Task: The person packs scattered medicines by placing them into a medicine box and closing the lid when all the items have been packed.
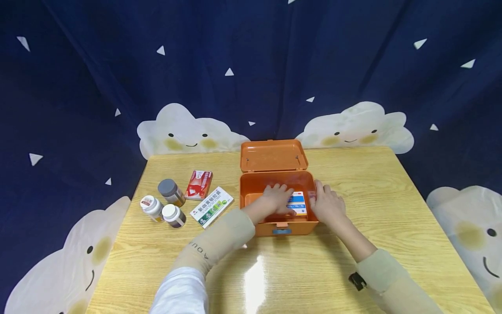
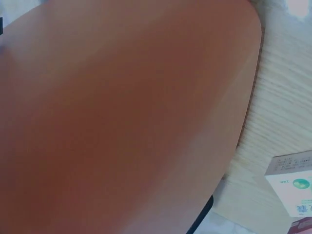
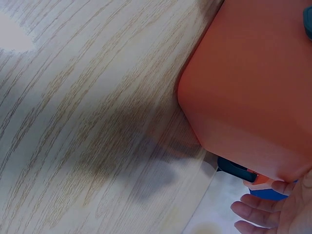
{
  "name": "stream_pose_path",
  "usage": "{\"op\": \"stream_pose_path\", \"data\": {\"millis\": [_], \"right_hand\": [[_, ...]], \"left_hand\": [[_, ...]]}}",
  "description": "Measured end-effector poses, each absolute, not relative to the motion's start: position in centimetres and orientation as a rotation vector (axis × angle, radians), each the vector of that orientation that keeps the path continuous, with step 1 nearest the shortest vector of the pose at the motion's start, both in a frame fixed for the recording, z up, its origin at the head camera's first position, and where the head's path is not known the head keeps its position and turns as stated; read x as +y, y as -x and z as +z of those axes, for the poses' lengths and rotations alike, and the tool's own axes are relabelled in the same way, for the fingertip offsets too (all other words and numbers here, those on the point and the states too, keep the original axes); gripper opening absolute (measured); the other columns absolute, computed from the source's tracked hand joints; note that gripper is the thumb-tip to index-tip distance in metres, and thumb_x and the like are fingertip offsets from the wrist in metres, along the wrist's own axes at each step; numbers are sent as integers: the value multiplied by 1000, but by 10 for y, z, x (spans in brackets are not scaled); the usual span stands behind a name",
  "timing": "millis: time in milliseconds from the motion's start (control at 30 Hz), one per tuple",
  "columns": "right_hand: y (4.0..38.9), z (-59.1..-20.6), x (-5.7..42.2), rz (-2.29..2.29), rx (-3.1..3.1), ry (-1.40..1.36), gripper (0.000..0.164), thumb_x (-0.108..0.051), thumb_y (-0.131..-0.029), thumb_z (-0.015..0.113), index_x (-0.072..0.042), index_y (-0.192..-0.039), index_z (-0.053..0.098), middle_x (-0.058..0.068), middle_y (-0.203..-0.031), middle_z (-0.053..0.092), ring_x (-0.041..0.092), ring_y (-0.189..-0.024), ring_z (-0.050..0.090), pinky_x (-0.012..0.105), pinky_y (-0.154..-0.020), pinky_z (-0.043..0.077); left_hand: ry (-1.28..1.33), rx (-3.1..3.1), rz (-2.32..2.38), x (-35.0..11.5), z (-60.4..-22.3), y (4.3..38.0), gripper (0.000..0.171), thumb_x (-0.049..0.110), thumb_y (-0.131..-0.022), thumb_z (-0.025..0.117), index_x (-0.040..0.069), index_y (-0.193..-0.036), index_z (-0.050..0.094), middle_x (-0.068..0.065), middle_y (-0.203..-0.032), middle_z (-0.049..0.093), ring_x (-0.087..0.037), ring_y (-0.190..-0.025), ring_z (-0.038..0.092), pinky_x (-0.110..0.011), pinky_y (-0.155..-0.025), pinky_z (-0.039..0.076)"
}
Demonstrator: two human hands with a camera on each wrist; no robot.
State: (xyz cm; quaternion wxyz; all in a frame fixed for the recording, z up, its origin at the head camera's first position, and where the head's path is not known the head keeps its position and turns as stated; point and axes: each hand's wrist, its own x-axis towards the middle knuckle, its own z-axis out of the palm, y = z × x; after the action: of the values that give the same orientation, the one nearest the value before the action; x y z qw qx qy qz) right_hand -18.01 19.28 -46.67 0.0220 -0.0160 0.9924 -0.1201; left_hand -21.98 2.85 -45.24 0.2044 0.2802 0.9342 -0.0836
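An orange lidded box (image 1: 248,185) stands with its lid up in the head view. My left hand (image 1: 276,199) is inside it, fingers spread beside the left end of a blue and white medicine box (image 1: 296,203). Whether the fingertips touch that carton cannot be made out. At the right rim is my right hand (image 1: 328,204), its thumb by the edge and its loosely extended fingers (image 3: 258,208) outside the wall. The box's orange wall (image 2: 122,112) fills most of the left wrist view and hides the left hand.
Left of the orange box lie a white and green medicine box (image 1: 212,207) and a red medicine box (image 1: 199,185). Beside them stand a grey-capped bottle (image 1: 171,192) and two white-capped bottles, one pale (image 1: 152,208) and one dark (image 1: 174,216). A dark blue curtain (image 1: 266,87) hangs behind the table.
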Motion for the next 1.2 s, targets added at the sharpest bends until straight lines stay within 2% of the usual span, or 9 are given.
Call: {"op": "stream_pose_path", "data": {"millis": [400,867,1200], "right_hand": [[181,-468,192,-375,3095,40,53,-23,-88,47,-1,-134,31,27,-114,48,44,-91,53,58,-73,43],[180,-468,195,-399,3069,36,56,-24,-89,44,-1,-137,28,28,-118,46,44,-94,52,58,-74,42],[180,-469,194,-414,3082,47,55,-24,-89,45,0,-136,29,29,-116,46,45,-92,52,57,-72,43]], "left_hand": [[-957,2735,-126,6,-450,210,74,57,-85,49,23,-146,23,-2,-149,26,-23,-135,24,-46,-108,19],[-1145,2972,-59,-28,-445,199,67,55,-88,41,20,-144,29,-2,-144,34,-23,-133,26,-46,-108,18],[-1118,3240,135,-58,-449,199,67,52,-84,50,16,-139,36,-5,-142,35,-23,-131,29,-48,-106,20]]}}
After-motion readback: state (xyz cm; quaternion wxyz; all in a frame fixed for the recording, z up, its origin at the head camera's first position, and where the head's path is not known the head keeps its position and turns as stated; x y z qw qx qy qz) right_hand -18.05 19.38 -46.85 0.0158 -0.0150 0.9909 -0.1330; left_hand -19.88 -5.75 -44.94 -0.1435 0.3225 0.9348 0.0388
